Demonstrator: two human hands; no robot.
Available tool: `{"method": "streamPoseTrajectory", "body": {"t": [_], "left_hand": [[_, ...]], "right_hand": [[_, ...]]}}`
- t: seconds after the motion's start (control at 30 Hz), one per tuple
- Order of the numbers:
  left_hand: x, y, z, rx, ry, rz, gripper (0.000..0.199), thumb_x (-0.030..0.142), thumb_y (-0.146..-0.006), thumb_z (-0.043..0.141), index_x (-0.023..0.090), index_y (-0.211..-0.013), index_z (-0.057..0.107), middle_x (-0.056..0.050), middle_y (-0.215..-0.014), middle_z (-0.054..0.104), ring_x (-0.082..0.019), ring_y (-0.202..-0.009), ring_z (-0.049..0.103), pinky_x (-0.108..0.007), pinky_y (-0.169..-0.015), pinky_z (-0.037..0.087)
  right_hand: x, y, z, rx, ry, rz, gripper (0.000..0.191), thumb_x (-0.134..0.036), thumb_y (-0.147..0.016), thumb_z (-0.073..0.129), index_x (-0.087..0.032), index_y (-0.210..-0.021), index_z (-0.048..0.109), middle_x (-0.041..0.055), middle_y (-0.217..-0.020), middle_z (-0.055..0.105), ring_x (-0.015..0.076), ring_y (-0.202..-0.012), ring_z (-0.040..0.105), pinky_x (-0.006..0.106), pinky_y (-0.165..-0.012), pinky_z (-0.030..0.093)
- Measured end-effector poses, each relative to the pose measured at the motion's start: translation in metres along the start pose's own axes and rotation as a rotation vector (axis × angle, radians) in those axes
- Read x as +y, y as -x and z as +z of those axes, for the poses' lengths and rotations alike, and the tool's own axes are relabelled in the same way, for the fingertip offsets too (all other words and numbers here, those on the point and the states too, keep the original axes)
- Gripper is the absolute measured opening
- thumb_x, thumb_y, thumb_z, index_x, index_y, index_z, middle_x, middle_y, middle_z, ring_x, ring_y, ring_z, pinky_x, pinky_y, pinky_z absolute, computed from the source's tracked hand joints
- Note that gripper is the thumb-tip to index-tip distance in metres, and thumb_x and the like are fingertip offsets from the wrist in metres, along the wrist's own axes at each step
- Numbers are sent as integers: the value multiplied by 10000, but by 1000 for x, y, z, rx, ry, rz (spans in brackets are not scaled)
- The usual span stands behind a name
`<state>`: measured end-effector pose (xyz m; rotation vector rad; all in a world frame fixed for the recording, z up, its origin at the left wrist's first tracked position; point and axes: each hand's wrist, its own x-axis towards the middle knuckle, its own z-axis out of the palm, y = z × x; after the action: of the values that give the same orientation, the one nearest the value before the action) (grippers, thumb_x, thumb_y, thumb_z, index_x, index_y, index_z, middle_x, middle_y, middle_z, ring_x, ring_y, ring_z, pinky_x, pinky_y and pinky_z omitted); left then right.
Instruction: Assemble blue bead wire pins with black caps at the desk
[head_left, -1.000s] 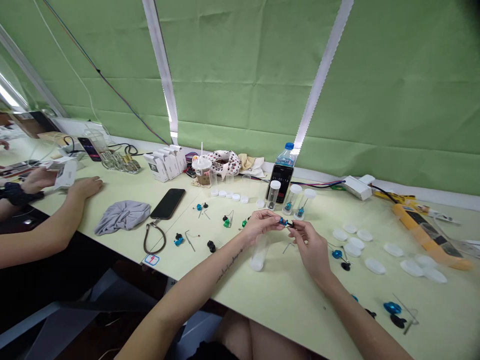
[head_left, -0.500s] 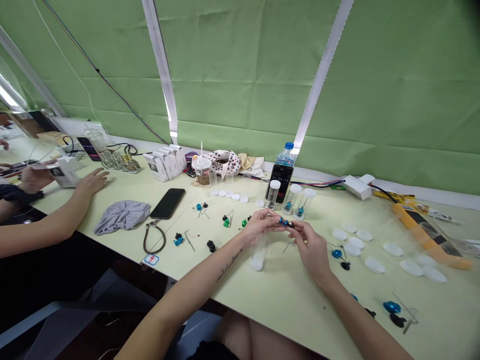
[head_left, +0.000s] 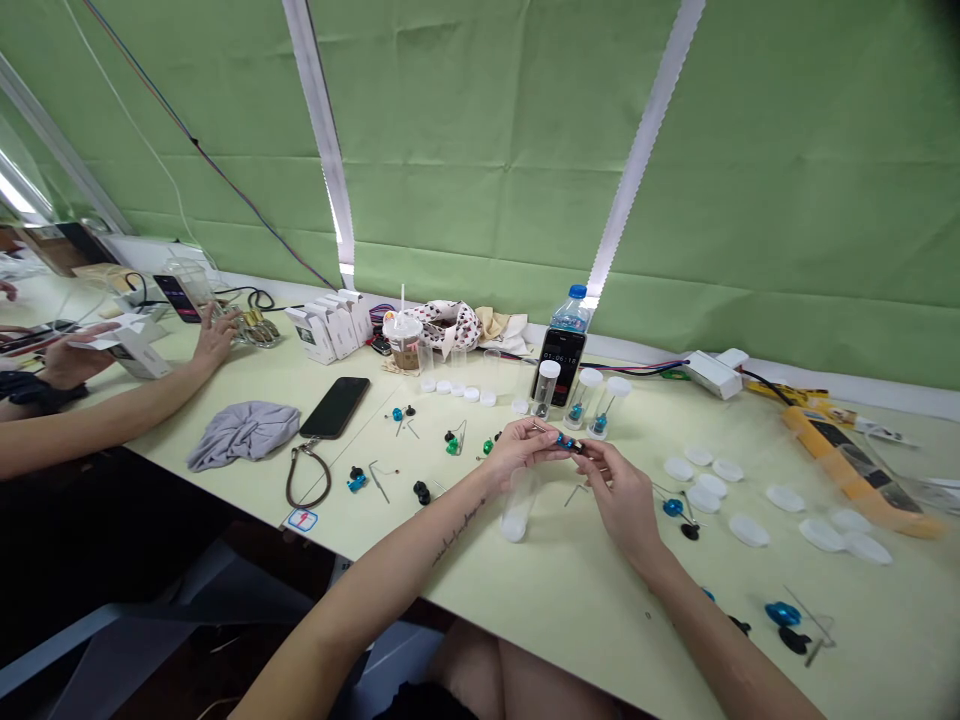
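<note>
My left hand (head_left: 520,450) is closed on one end of a small blue-and-black metal part (head_left: 568,442), held just above the table. The fingertips of my right hand (head_left: 622,488) pinch its other end. Below my left wrist stands a clear plastic tube (head_left: 517,500), white cap downward. Between my hands lies an L-shaped hex key (head_left: 576,494). Beyond them stand several white-capped tubes (head_left: 577,405) with small parts inside. To the right of my right hand rests a blue part (head_left: 673,508) beside a black piece (head_left: 690,532).
White caps (head_left: 709,487) lie scattered on the right, near a yellow instrument (head_left: 862,475). A phone timer (head_left: 561,362) leans on a bottle (head_left: 572,312). Leftward are a dark phone (head_left: 335,407), grey cloth (head_left: 246,435), white boxes (head_left: 330,328) and a co-worker's hand (head_left: 215,335).
The co-worker's hand has moved away across the table to the glass and metal items at the back left. My hands have barely shifted and still hold the blue-and-black part.
</note>
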<state>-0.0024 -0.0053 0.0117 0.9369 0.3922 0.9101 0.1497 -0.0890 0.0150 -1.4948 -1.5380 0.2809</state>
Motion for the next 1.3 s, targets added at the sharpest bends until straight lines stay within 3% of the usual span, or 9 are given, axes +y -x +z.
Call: {"method": "streamPoseTrajectory", "body": {"t": [0.1,0.47,1.3], "left_hand": [[0,0,-1,6,9,4,330,322,-663,778,98,-826,599,-85,-863,694,-180,-807,682,-376,-880,504],[-1,0,-2,-12,-12,-21,325,307,-676,771,102,-858,597,-94,-903,695,-184,-843,681,-378,-889,503],[1,3,2,-37,8,-28,305,301,-704,750,99,-853,577,-113,-904,693,-199,-821,688,-386,-859,524]], "right_hand": [[1,-1,1,28,10,-4,459,-556,-851,487,-211,-1146,554,72,-947,691,194,-710,661,348,-659,541],[0,0,0,13,8,-13,385,-549,-873,457,-210,-1003,586,67,-876,698,197,-685,657,337,-622,526],[1,0,-1,-53,-6,38,406,-562,-878,431,-204,-972,598,67,-840,694,198,-691,658,314,-627,509]]}}
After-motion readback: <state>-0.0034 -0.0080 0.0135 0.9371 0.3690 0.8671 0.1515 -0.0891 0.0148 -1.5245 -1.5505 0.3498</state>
